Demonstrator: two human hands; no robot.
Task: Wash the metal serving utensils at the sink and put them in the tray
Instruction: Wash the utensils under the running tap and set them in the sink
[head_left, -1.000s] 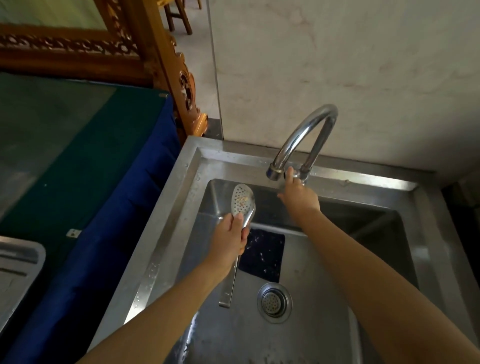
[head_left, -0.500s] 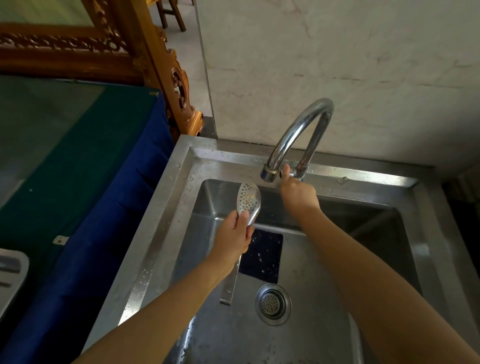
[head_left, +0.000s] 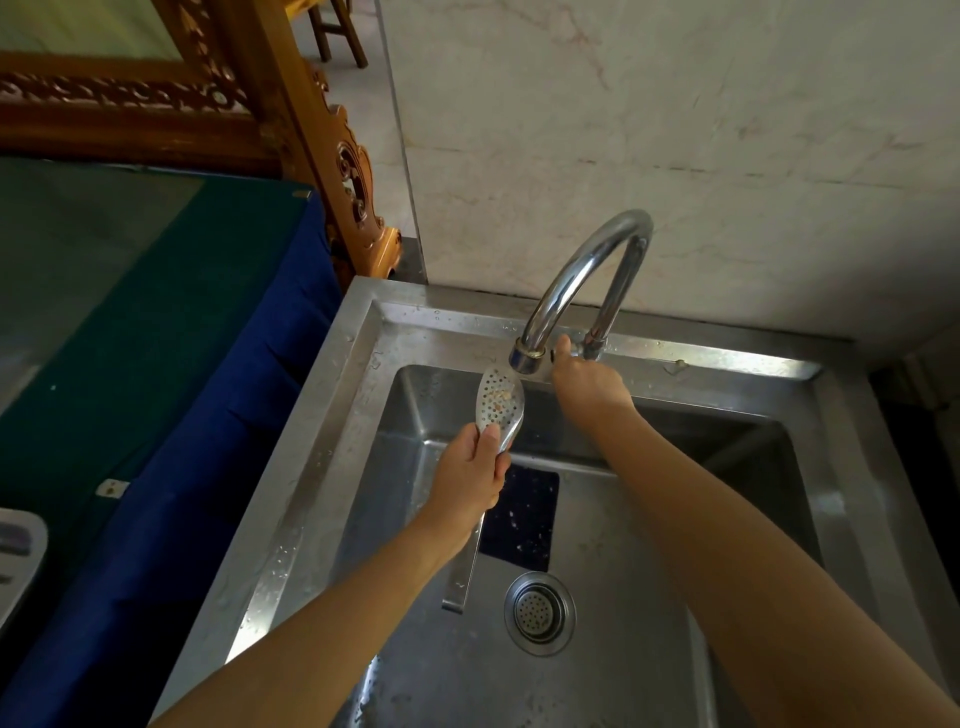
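My left hand grips a perforated metal serving spoon just below its bowl, above the steel sink. The bowl points up, bits of food stuck to it, right under the spout of the curved chrome tap. The flat handle hangs down toward the drain. My right hand reaches to the tap's base, fingers curled round the tap lever, which the hand mostly hides. No water shows from the spout. The corner of a grey tray sits at the far left edge.
A dark blue scrubbing pad lies on the sink floor, next to the round drain strainer. A table with green and blue cloth stands left of the sink. A carved wooden frame and a marble wall stand behind.
My left hand has raised the spoon's bowl up and to the right, closer under the spout. My right hand has stayed at the tap's base.
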